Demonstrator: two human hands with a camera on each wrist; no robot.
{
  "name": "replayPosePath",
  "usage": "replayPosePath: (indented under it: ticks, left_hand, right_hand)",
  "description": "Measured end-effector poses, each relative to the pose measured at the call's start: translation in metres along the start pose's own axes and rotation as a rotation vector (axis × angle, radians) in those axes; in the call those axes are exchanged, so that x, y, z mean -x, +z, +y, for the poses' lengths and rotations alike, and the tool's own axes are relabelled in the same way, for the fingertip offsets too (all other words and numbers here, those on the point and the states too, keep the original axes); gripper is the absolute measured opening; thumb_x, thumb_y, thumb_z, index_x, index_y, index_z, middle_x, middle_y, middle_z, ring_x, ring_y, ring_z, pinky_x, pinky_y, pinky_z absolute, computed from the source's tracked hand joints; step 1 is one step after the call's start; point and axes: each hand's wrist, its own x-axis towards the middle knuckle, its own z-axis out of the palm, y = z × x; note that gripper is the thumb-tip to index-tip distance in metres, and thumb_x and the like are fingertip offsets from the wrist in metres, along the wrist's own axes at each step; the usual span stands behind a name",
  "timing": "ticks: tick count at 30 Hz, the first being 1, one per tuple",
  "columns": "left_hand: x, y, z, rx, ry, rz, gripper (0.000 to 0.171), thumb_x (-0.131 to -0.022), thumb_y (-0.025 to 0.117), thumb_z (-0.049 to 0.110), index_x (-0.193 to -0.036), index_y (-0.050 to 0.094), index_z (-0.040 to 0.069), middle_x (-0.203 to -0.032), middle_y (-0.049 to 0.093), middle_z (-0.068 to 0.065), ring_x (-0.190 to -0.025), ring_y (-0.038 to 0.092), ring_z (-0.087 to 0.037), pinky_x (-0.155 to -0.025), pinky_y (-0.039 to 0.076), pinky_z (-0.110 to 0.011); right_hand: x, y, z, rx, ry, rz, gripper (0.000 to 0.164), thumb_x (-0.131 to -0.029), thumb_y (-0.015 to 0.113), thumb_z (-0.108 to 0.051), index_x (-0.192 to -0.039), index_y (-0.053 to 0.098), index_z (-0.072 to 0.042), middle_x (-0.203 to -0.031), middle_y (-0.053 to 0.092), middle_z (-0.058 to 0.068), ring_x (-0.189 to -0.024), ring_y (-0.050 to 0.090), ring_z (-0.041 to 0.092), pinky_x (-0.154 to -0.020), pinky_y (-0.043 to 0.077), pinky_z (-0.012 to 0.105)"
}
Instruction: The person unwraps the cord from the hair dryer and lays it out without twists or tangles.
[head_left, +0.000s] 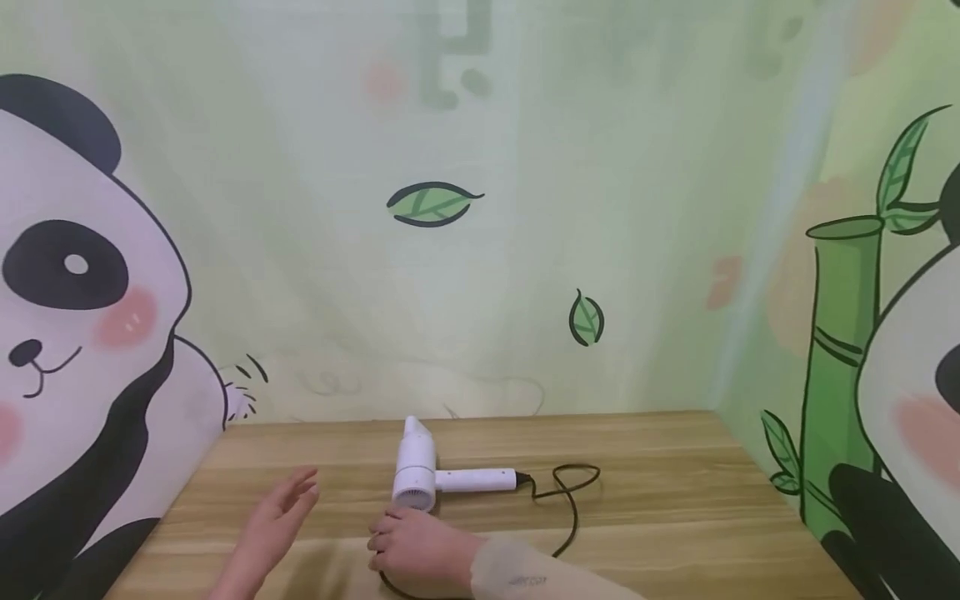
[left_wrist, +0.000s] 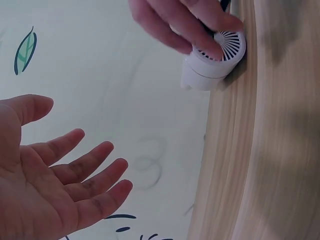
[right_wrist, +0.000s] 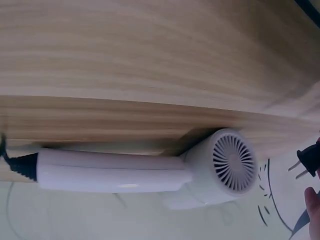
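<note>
Pinching the plug point(right_wrist: 311, 159) in the right hand point(head_left: 422, 546), just in front of the dryer point(head_left: 414, 467); showing the left hand point(head_left: 276, 521) empty, with spread fingers, left of the dryer. Probably light, stiff, with flexible cord point(right_wrist: 307, 11); best held behind the pins point(right_wrist: 302, 174).

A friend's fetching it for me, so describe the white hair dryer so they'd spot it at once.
Find the brown wood-grain table: just beyond the person's right hand lies the white hair dryer. Its round barrel has a slatted vent at the near end, and a straight handle juts right. Unlike the thin black cord trailing from that handle, it is white and thick.
</note>
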Motion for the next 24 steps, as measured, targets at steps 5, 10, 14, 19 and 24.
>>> replayPosePath:
  ticks: [5,10,14,19,24]
  left_hand:
    - [0.001,0.006,-0.002,-0.009,-0.004,-0.009,0.051,-0.108,0.049,0.024,-0.149,0.045,-0.006,-0.144,0.055,-0.034,-0.132,0.055,-0.051,-0.103,0.053,-0.059]
    - [0.002,0.006,-0.001,-0.019,-0.002,-0.012,0.051,-0.108,0.050,0.025,-0.148,0.047,-0.006,-0.143,0.056,-0.033,-0.131,0.056,-0.050,-0.102,0.054,-0.057]
    - [0.004,0.003,-0.001,-0.014,-0.002,-0.013,0.051,-0.108,0.050,0.025,-0.148,0.047,-0.007,-0.143,0.056,-0.033,-0.131,0.056,-0.049,-0.103,0.054,-0.056]
    - [0.003,0.004,-0.002,-0.016,0.009,-0.012,0.050,-0.107,0.051,0.024,-0.147,0.048,-0.007,-0.143,0.056,-0.033,-0.130,0.057,-0.050,-0.103,0.054,-0.057]
    - [0.003,0.003,-0.004,-0.014,0.003,-0.021,0.051,-0.107,0.050,0.025,-0.148,0.047,-0.005,-0.144,0.055,-0.034,-0.130,0.057,-0.050,-0.104,0.053,-0.058]
  right_hand:
    - [-0.014,0.004,-0.008,0.028,-0.002,-0.029,0.024,-0.100,0.055,-0.041,-0.115,0.068,-0.054,-0.124,0.064,-0.033,-0.119,0.053,-0.007,-0.100,0.042,0.015]
    - [-0.021,0.014,-0.008,0.043,0.016,-0.004,0.027,-0.098,0.054,-0.039,-0.112,0.070,-0.054,-0.119,0.063,-0.028,-0.116,0.055,-0.007,-0.097,0.044,0.012]
    - [-0.025,0.018,-0.008,-0.013,0.015,-0.029,0.026,-0.096,0.057,-0.037,-0.112,0.072,-0.051,-0.113,0.063,-0.025,-0.109,0.057,-0.006,-0.090,0.046,0.009]
    - [-0.029,0.023,-0.009,-0.085,0.022,-0.061,0.024,-0.094,0.062,-0.035,-0.111,0.074,-0.048,-0.111,0.062,-0.021,-0.102,0.058,-0.005,-0.083,0.048,0.009]
    - [-0.031,0.026,-0.013,-0.089,0.022,-0.101,0.023,-0.094,0.061,-0.039,-0.110,0.074,-0.050,-0.108,0.061,-0.021,-0.098,0.058,-0.005,-0.077,0.047,0.009]
